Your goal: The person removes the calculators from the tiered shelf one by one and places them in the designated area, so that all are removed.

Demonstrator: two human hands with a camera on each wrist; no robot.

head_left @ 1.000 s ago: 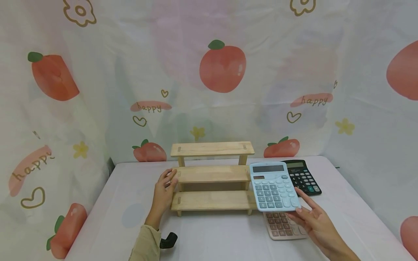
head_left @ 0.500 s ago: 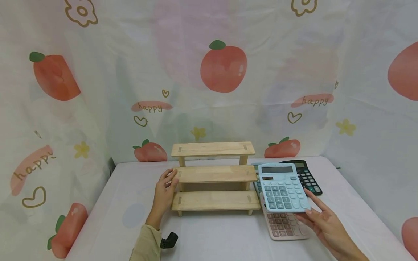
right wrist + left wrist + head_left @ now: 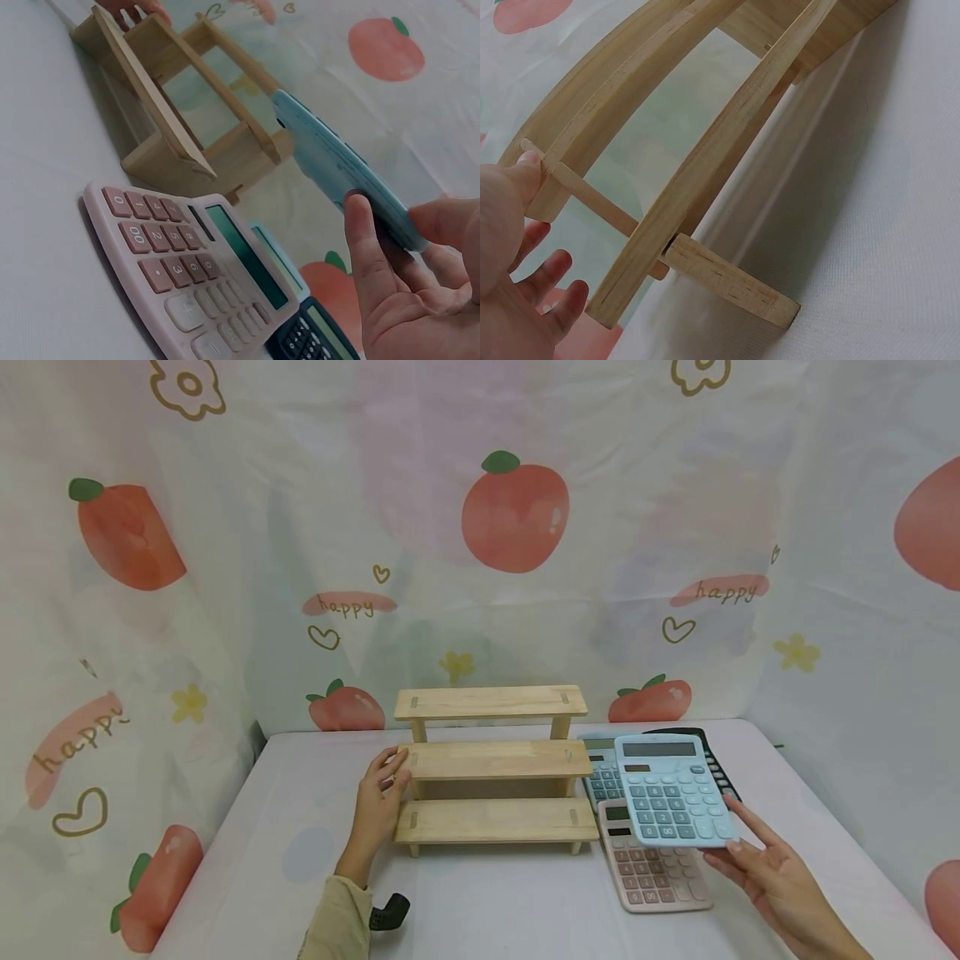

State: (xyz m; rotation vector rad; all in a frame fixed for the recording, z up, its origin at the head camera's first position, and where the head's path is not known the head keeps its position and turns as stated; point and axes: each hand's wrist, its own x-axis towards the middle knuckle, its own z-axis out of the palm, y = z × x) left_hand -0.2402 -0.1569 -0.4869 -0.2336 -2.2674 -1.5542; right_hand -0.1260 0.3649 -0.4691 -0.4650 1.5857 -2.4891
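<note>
My right hand (image 3: 776,872) pinches a light blue calculator (image 3: 675,793) by its lower right corner and holds it raised, keys facing me. In the right wrist view, the calculator (image 3: 341,169) appears nearly edge-on between thumb and fingers. My left hand (image 3: 377,802) grips the left end of the middle tier of a three-step wooden display stand (image 3: 498,760). From the left wrist, the thumb lies on that board (image 3: 607,124), while the other fingers sit loosely spread below. A pink calculator (image 3: 656,877) lies below the held one, which partly covers it.
Another blue calculator (image 3: 602,772) lies right of the stand, partly hidden. A black calculator (image 3: 723,768) sits behind the raised one. A black pipe-shaped object (image 3: 390,912) rests near my left sleeve. A fruit-printed cloth (image 3: 525,635) hangs behind the white table.
My right hand has carried the light blue calculator to the right, uncovering the other blue calculator and more of the pink one. The left hand stays at the stand.
</note>
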